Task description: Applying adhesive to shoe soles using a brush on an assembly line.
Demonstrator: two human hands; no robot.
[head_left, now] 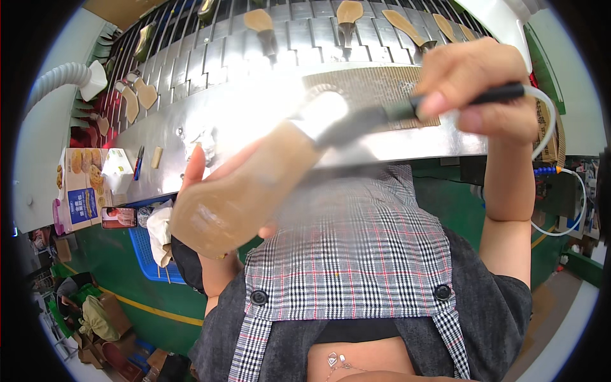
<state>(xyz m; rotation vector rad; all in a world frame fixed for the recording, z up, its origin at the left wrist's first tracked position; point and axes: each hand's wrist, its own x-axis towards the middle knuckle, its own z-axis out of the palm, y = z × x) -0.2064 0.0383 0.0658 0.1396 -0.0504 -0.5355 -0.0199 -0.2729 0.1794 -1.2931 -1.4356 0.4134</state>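
Left hand (197,184) fingers are wrapping one tan, translucent shoe sole (245,191); right hand (480,89) fingers are pinching one black-handled brush (382,118) touching it.

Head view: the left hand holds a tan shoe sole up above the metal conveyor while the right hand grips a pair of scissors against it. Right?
Not quite. In the head view the right hand grips a black-handled brush, not scissors. The left hand does hold the tan shoe sole above the metal conveyor.

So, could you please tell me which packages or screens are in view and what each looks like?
Rectangular cardboard biscuit box: far left beside the metal conveyor, white and pink with a blue panel and biscuit pictures.
Small phone screen: just below that box, lit, showing a reddish picture.
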